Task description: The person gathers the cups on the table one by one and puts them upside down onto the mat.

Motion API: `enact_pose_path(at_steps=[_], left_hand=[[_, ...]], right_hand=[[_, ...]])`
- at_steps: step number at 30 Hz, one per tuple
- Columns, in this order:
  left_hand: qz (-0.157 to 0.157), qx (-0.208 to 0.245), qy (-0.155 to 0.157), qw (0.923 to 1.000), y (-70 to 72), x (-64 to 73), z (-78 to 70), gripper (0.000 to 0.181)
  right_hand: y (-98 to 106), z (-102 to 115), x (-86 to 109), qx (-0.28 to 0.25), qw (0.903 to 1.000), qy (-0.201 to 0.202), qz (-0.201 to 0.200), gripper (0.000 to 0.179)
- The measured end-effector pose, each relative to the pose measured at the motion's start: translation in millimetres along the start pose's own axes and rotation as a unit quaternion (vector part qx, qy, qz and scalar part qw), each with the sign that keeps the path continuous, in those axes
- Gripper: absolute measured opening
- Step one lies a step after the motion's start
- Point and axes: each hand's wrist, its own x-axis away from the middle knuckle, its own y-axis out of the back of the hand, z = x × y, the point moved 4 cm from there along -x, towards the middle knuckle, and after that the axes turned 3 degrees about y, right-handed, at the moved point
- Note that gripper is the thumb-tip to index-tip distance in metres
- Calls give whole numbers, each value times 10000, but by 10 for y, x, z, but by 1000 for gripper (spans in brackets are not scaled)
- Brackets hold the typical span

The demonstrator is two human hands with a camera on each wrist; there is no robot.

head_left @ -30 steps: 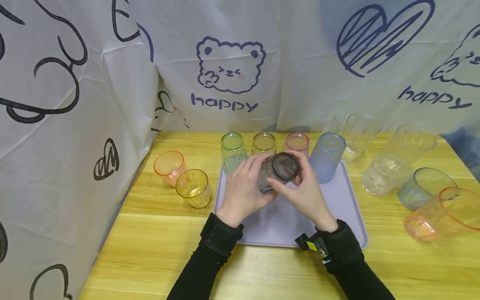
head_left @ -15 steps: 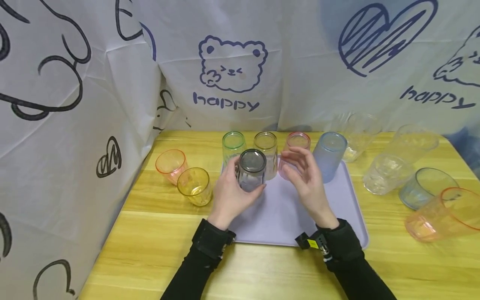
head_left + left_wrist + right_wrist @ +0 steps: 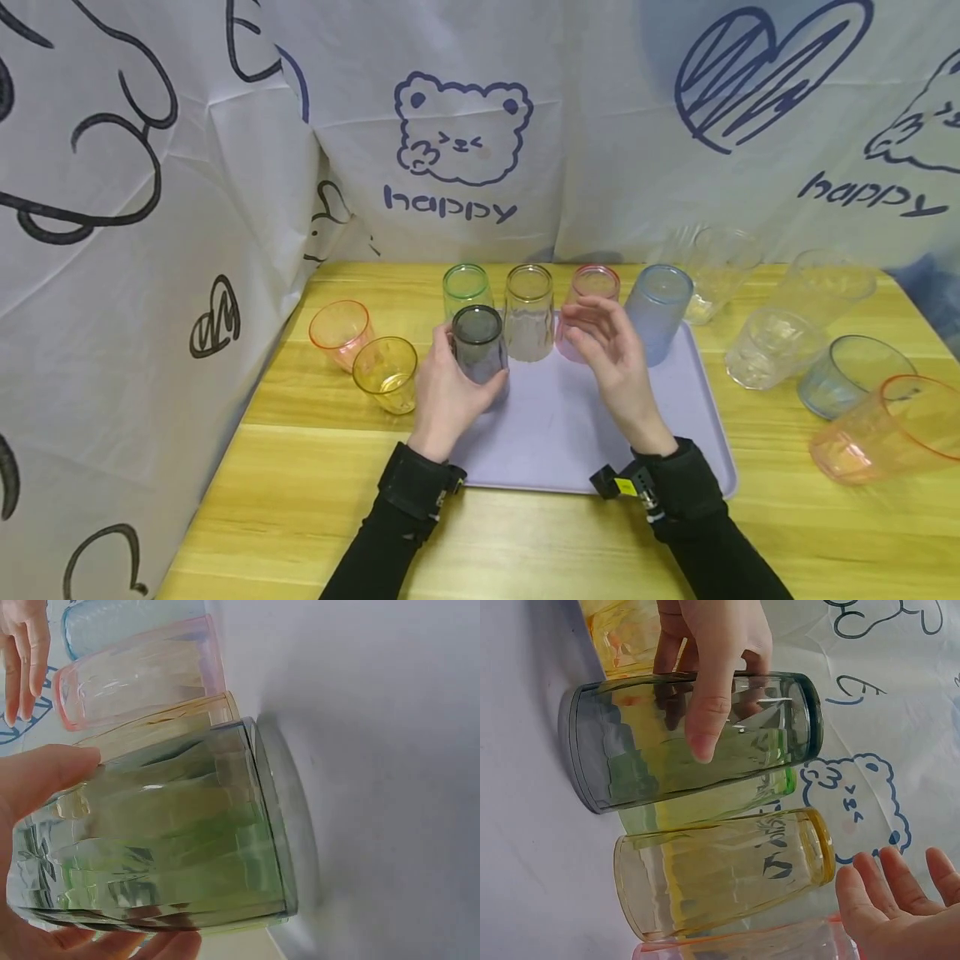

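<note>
My left hand (image 3: 444, 396) grips a smoky grey drinking glass (image 3: 480, 346) round its side, thumb on one side and fingers on the other. The glass is upside down over the left part of a pale lilac tray (image 3: 570, 442), its rim at the tray surface or just above it. Behind it stands a green glass (image 3: 467, 290), partly hidden. An amber glass (image 3: 529, 325), a pink glass (image 3: 596, 287) and a blue glass (image 3: 660, 317) continue that upside-down row. My right hand (image 3: 621, 375), fingers loosely bent and holding nothing, hovers in front of the pink glass.
Left of the tray, an orange-rimmed tumbler (image 3: 341, 333) and a yellow tumbler (image 3: 386, 375) stand upright on the wooden table (image 3: 322, 483). To the right are clear glasses (image 3: 772, 346), a grey-blue tumbler (image 3: 847, 379) and an orange glass (image 3: 877, 433). A printed cloth (image 3: 600, 183) hangs behind.
Both hands held the tilted grey glass a second ago. The right hand let go of it and stays near the pink glass. My left hand carried it leftward and down to the tray, upside down.
</note>
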Motion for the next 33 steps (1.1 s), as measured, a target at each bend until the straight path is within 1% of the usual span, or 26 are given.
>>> enact_pose_path(at_steps=[3,6,8,11,13,16,19,22,24,27,30,33], left_hand=[[-11,-42,69,10000,-1,7,-9,90],[-12,-68,63,10000,-1,21,-33,93],[15,-101,46,9999,4,28,-52,96],[2,-179,-23,9998,41,37,-84,101],[-43,-253,-125,9996,76,41,-121,103],[-184,-450,-370,9981,136,43,-193,104],[-334,-661,-691,9949,198,30,-270,100],[-393,-772,-916,9920,262,7,-316,95],[-368,-785,-945,9917,294,-9,-317,92],[-344,-715,-934,9925,328,-22,-296,89],[-348,-675,-934,9927,342,-28,-272,86],[-338,-699,-958,9924,345,-34,-269,84]], right_hand=[[16,-11,-1,48,10000,-51,23,36],[27,-36,-5,68,9999,-111,53,36],[24,-66,-8,66,9997,-222,60,36],[-3,-131,-14,52,9988,-486,96,35],[-26,-178,-14,96,9974,-700,135,35],[-64,-258,-10,289,9932,-1087,283,37],[-118,-343,7,441,9863,-1476,587,40],[-201,-421,42,544,9776,-1728,1069,43],[-254,-464,76,739,9712,-1768,1420,45],[-316,-519,129,1160,9592,-1803,1844,50],[-360,-547,170,1441,9489,-1804,2150,54],[-385,-549,199,1482,9442,-1749,2366,56]])
